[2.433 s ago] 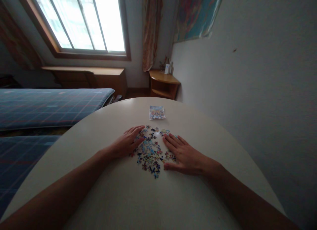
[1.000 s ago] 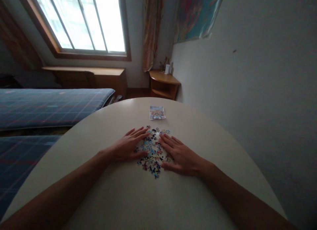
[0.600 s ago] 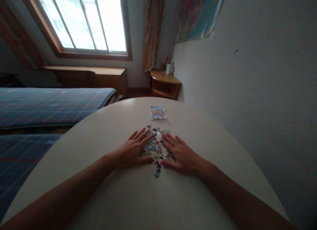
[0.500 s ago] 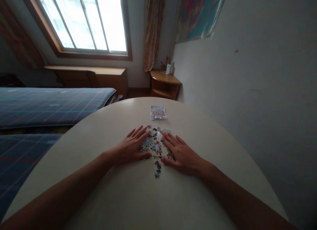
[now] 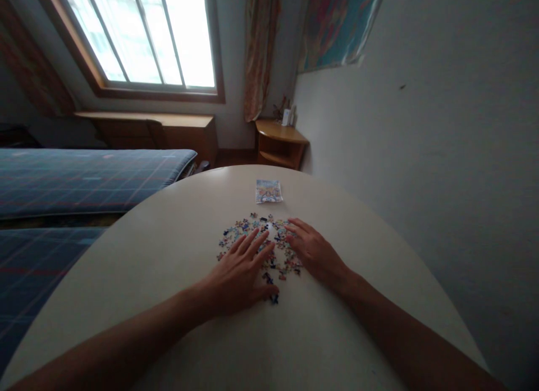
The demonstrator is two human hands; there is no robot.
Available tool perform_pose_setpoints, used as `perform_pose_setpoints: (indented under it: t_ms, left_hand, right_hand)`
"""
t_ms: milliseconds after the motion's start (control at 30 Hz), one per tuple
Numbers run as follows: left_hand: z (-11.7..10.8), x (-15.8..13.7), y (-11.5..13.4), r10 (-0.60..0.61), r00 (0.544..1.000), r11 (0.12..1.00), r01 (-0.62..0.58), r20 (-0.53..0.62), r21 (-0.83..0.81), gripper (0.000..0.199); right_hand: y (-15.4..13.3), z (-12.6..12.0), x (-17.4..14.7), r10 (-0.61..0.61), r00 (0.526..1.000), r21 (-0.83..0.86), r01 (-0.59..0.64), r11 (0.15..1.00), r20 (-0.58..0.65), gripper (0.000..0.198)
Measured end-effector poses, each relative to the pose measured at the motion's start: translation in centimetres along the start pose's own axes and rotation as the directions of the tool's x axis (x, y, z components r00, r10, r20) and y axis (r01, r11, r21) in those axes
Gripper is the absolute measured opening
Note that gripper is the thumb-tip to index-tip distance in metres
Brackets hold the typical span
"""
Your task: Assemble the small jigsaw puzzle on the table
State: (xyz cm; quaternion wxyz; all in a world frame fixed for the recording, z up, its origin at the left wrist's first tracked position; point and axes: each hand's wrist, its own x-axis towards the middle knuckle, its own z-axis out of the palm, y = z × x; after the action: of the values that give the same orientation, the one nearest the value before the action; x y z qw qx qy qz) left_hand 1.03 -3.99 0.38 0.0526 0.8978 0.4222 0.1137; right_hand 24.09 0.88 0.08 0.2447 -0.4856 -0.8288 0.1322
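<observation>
Loose jigsaw puzzle pieces point(image 5: 290, 258) lie spread in a rough heap on the white round table point(image 5: 177, 211). My left hand point(image 5: 242, 270) rests palm down over the near left part of the heap, fingers spread, its thumb beside a small group of dark pieces point(image 5: 273, 297) at the near edge. At the heap's right side is my right hand point(image 5: 314, 251), fingers stretched out and touching or just above the pieces. Neither hand grips anything. The pieces under both palms are hidden. Beyond the heap lies a small printed picture sheet point(image 5: 269, 191).
A plaid mattress point(image 5: 92, 178) stands left of the table. A wooden desk point(image 5: 181, 120) is under the window, and a corner shelf point(image 5: 282, 132) stands past the table's far edge. A bare wall point(image 5: 400, 144) runs along the right.
My left hand has moved nearer and to the right, uncovering pieces on the heap's left. My right hand has shifted slightly away from me and right, uncovering pieces at the heap's near right.
</observation>
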Motion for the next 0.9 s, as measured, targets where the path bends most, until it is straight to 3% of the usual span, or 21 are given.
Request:
perform_pose_setpoints:
  t_ms: [267,533,633,767,900]
  left_hand:
    - [0.5,0.6,-2.5,-0.084,0.996,0.996,0.085,-0.022,0.033,0.079]
    - [0.6,1.1,-4.1,-0.265,0.947,0.959,0.279,-0.184,0.057,0.068]
    - [0.4,1.2,-4.2,-0.255,0.946,0.962,0.269,-0.199,0.048,0.064]
    - [0.2,1.1,-3.6,-0.205,0.958,0.976,0.215,-0.2,0.03,0.066]
    - [0.2,1.1,-2.8,-0.133,0.971,0.991,0.133,-0.198,-0.011,0.067]
  right_hand:
    - [-0.4,-0.2,-0.4,0.003,1.0,0.012,-0.003,1.0,0.024,0.052]
    - [-0.3,-0.4,-0.9,-0.023,0.999,-0.031,0.024,0.999,0.032,0.049]
    - [-0.7,-0.5,-1.2,-0.094,0.993,-0.069,0.099,0.993,0.072,0.05]
    - [-1.5,-0.6,-1.6,-0.209,0.961,-0.095,0.228,0.969,0.182,0.066]
    - [-1.8,-0.6,-1.7,-0.231,0.95,-0.09,0.255,0.963,0.212,0.069]
